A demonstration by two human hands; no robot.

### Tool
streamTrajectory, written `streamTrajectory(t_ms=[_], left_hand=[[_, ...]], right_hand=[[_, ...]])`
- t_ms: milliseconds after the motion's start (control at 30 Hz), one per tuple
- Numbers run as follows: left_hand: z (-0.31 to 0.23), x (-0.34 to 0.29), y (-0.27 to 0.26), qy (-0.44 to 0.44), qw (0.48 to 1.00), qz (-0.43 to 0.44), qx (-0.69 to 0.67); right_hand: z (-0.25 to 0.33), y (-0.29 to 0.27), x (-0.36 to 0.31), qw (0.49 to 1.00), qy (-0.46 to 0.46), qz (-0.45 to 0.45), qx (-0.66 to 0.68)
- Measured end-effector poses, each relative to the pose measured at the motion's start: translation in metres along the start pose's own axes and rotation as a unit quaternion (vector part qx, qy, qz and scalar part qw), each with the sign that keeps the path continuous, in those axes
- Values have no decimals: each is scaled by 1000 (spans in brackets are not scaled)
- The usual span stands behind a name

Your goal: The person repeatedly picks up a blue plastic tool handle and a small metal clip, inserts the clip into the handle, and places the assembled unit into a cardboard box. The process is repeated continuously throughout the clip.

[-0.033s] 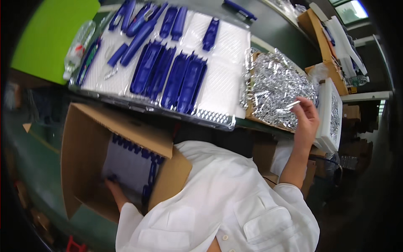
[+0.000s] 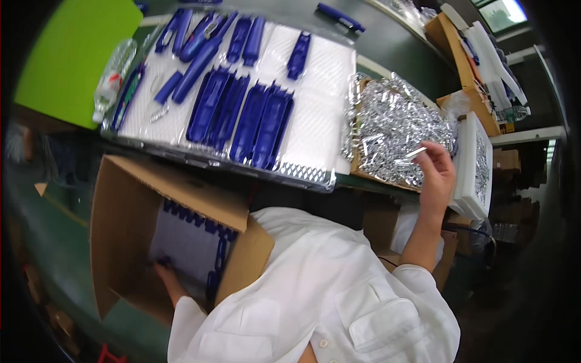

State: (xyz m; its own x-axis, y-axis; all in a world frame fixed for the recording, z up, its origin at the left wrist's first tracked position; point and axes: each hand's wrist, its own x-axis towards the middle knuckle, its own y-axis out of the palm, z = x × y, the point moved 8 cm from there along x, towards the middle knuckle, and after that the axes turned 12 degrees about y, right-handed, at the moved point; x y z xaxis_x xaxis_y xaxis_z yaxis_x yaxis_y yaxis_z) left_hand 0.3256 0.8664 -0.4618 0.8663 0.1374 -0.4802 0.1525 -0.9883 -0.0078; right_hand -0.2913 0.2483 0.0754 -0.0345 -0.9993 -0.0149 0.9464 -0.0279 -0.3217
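Resting inside the cardboard box (image 2: 124, 230), the left hand (image 2: 169, 279) meets a blue piece (image 2: 165, 260), its grip unclear. The right hand (image 2: 437, 170) pinches a silver strip (image 2: 415, 153) over heaped silver pieces (image 2: 392, 124); blue casings (image 2: 207, 107) lie beyond the box.

A: Light?
B: Window (image 2: 505, 17), 2 o'clock, washed out near white. Metal strips (image 2: 393, 136), also toward 2: hard scattered glints. Metal strip (image 2: 416, 153) in right hand (image 2: 439, 172) gleams.
A: Shadow?
B: Carton (image 2: 124, 239), 8 o'clock: dim inside; left hand (image 2: 165, 271) in there shaded, soft-edged. Heavy gloom, 4 o'clock.
A: Optics?
B: Fisheye; straight edges bend outward, corners black. White shirt (image 2: 296, 284), 6 o'clock, bright, folds readable.
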Motion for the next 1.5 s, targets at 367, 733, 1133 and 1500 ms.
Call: streamTrajectory(t_ms=[367, 733, 1133, 1500], left_hand=[[-40, -97, 102, -98, 976, 192, 18], [-239, -375, 236, 57, 919, 389, -32], [-217, -623, 404, -34, 614, 784, 83], [-185, -637, 408, -99, 593, 794, 88]], right_hand=[[-3, 1, -1, 986, -48, 77, 141], [-52, -6, -30, 974, 69, 71, 203], [72, 52, -64, 964, -149, 192, 109], [60, 73, -62, 963, -210, 101, -138]])
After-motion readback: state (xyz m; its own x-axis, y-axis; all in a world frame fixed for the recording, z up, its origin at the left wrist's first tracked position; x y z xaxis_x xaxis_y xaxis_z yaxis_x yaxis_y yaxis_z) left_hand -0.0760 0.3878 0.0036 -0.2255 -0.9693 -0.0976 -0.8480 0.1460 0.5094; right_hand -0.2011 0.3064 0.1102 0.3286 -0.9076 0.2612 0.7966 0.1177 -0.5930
